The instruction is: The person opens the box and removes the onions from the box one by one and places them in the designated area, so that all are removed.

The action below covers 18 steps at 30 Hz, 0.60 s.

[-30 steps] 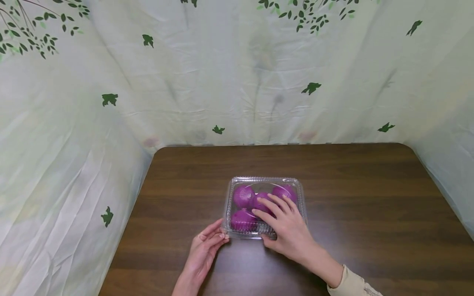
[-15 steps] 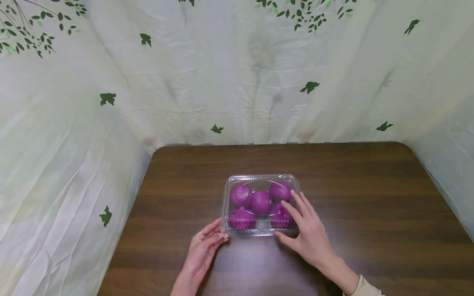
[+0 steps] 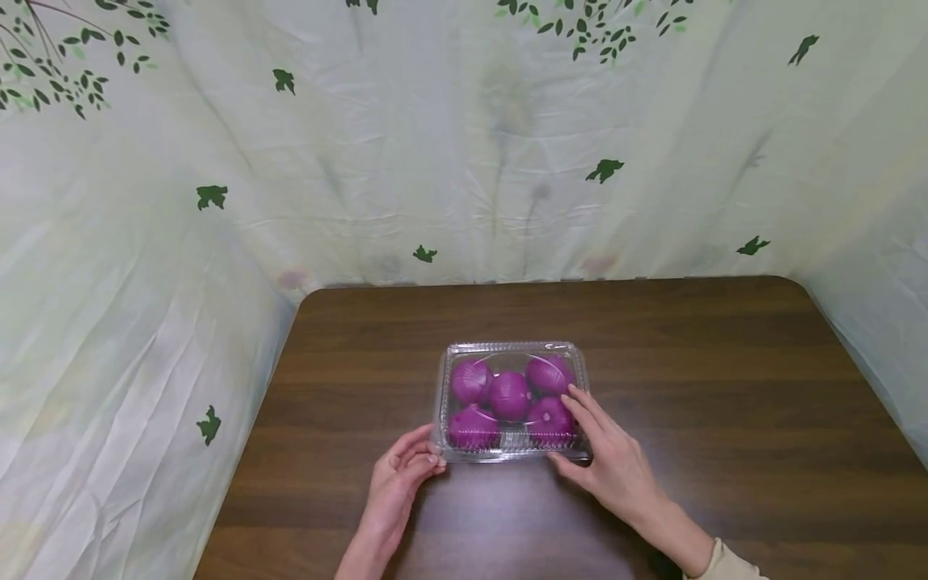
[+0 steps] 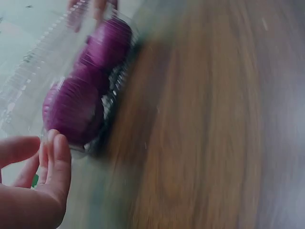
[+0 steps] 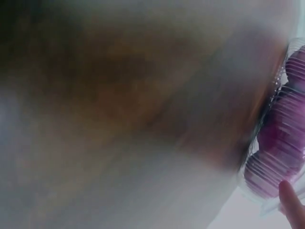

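Note:
A clear ribbed plastic clamshell box lies on the table with its lid over several purple onions. My left hand holds the box's front left corner between thumb and fingers. In the left wrist view the left hand's fingertips meet the end of the box, beside an onion. On the other side, my right hand rests with fairly straight fingers on the right edge of the lid, its thumb at the front edge. One digit of it touches the box's ribbed wall in the right wrist view.
The dark brown wooden table extends around the box on all sides. Behind it and at both sides hangs a pale cloth printed with green leaves. Much of the right wrist view is blurred.
My right hand has slid from the middle of the lid to its right edge, uncovering the onions beneath. The box has shifted slightly in the view. My left hand stays at its corner.

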Available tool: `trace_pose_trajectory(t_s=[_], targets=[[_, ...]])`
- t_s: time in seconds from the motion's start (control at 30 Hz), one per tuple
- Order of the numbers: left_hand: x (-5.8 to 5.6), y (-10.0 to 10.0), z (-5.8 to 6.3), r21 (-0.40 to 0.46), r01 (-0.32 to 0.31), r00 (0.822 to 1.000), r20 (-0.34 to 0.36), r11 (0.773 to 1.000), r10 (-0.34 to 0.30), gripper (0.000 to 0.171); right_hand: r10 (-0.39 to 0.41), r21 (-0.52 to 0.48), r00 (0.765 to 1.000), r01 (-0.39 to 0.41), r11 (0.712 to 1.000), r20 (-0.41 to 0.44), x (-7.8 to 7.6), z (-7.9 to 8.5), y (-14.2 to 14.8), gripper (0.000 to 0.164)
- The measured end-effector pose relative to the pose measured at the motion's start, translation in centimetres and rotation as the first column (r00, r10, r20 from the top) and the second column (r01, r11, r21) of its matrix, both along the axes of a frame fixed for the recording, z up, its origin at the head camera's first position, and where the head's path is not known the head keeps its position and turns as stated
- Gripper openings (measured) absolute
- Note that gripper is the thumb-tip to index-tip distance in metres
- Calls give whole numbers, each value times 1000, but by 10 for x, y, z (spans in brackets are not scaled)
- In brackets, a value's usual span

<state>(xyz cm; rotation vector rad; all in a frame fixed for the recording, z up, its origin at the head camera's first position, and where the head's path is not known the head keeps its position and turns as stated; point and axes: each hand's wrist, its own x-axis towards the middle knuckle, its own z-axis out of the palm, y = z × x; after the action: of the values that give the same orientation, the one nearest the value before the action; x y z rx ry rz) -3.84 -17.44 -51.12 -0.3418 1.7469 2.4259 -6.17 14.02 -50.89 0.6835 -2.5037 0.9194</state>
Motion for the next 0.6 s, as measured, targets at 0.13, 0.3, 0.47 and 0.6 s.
trace_pose_trajectory(t_s=[0.13,0.3,0.47,0.6], targets=[[-2,0,1,-314,31,994,-92,949,-63,49,27,-2,999,-27,1000,-35,-1,0,3,80],[-8,-2,0,-644,39,952,-207,764,-223,57,53,-2,997,-53,999,-60,-3,-1,6,72],[-15,-2,1,-849,78,917,-145,523,-373,76,62,8,996,-61,998,-61,-3,1,7,67],[-22,-1,1,-932,53,880,-126,358,-457,86,64,16,996,-63,998,-70,-2,2,8,66]])
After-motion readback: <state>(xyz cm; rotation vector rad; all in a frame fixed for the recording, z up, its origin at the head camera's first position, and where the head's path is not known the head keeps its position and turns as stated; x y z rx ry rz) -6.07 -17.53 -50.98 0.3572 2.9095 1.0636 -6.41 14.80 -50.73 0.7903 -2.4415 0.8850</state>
